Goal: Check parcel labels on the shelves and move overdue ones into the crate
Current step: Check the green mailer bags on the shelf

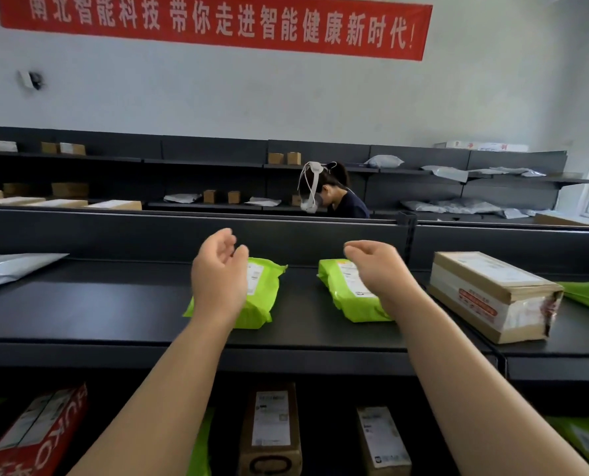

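A: Hands gripping anything?
B: No — left hand (pixel 219 273) and right hand (pixel 379 269) both hung slack, empty, over the shelf (pixel 114 304).
A: The parcels?
B: Left parcel (pixel 263 297) lay under the left hand, right parcel (pixel 346 293) under the right; a box (pixel 492 293) sat right of that hand, a person (pixel 341 197) beyond.

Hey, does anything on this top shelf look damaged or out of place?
Yes. The cardboard box at the right of the top shelf looks damaged: its near right corner is torn and crumpled, with ragged tape.
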Action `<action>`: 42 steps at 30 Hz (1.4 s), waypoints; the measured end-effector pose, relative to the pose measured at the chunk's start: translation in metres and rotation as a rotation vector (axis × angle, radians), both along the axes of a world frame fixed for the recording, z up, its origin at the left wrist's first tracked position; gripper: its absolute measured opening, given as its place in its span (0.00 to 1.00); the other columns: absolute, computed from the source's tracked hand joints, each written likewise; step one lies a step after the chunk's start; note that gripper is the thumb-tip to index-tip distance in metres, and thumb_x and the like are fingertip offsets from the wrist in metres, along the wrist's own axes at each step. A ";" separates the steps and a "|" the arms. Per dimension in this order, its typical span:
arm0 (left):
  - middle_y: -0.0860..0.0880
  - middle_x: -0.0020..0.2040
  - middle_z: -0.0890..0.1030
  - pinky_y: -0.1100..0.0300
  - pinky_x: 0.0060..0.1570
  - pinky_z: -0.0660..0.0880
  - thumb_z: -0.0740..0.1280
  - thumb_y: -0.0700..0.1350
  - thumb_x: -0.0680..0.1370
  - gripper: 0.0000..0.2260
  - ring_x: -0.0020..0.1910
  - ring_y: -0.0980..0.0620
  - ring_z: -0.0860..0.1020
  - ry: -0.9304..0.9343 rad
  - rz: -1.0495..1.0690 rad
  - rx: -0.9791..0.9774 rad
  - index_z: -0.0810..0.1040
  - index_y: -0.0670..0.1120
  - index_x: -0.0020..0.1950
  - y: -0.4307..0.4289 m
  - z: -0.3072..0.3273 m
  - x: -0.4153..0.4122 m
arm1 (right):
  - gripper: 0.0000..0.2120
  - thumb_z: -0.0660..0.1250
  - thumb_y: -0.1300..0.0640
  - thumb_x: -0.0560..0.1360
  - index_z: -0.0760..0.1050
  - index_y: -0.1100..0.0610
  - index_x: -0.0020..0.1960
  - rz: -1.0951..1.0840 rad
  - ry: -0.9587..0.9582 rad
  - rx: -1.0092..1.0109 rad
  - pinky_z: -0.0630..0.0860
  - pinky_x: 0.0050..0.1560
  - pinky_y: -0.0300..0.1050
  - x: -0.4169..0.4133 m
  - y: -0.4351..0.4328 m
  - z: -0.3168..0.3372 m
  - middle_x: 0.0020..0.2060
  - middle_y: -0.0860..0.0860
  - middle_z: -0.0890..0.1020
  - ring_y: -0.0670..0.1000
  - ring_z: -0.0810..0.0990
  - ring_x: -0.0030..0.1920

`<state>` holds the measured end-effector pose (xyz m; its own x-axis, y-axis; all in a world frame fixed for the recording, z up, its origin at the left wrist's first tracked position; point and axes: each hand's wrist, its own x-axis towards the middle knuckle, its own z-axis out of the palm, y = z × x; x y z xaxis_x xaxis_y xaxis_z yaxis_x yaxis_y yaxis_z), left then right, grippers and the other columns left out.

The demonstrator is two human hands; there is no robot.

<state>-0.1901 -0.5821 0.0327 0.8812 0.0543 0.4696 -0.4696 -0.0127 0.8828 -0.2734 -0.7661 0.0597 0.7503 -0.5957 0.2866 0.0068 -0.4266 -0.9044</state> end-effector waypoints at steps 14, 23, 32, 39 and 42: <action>0.42 0.50 0.82 0.47 0.52 0.79 0.56 0.30 0.78 0.12 0.48 0.45 0.81 0.572 -0.515 -0.042 0.78 0.39 0.49 -0.136 -0.026 -0.038 | 0.16 0.63 0.55 0.76 0.79 0.60 0.59 0.062 0.202 0.407 0.77 0.61 0.53 0.005 -0.106 -0.056 0.54 0.55 0.83 0.56 0.81 0.54; 0.43 0.50 0.84 0.53 0.46 0.79 0.55 0.30 0.78 0.14 0.51 0.46 0.82 0.485 -0.489 -0.135 0.78 0.43 0.52 -0.117 -0.030 -0.061 | 0.10 0.60 0.60 0.80 0.77 0.61 0.58 0.191 0.022 0.471 0.81 0.52 0.51 -0.040 -0.094 -0.050 0.50 0.56 0.85 0.54 0.85 0.51; 0.43 0.46 0.85 0.55 0.42 0.80 0.58 0.26 0.76 0.15 0.46 0.47 0.84 0.489 -0.548 -0.318 0.77 0.40 0.55 -0.101 -0.056 -0.096 | 0.07 0.64 0.63 0.78 0.76 0.57 0.55 0.193 -0.050 0.466 0.80 0.44 0.50 -0.080 -0.079 -0.070 0.49 0.56 0.85 0.55 0.85 0.49; 0.41 0.47 0.85 0.60 0.37 0.80 0.57 0.24 0.75 0.18 0.44 0.47 0.85 0.489 -0.585 -0.411 0.75 0.39 0.59 -0.090 -0.068 -0.108 | 0.09 0.62 0.67 0.78 0.76 0.57 0.54 0.201 -0.078 0.507 0.80 0.45 0.51 -0.098 -0.071 -0.085 0.50 0.56 0.85 0.57 0.84 0.51; 0.40 0.47 0.84 0.59 0.38 0.81 0.57 0.23 0.75 0.18 0.44 0.47 0.84 0.490 -0.585 -0.428 0.75 0.38 0.59 -0.088 -0.068 -0.110 | 0.09 0.62 0.67 0.78 0.76 0.57 0.53 0.197 -0.098 0.513 0.78 0.43 0.48 -0.102 -0.066 -0.084 0.49 0.56 0.84 0.57 0.84 0.51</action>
<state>-0.3004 -0.6697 -0.0354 0.9201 -0.3847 0.0738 0.1361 0.4906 0.8607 -0.3751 -0.8318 -0.0240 0.8462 -0.5281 0.0710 0.1366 0.0863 -0.9869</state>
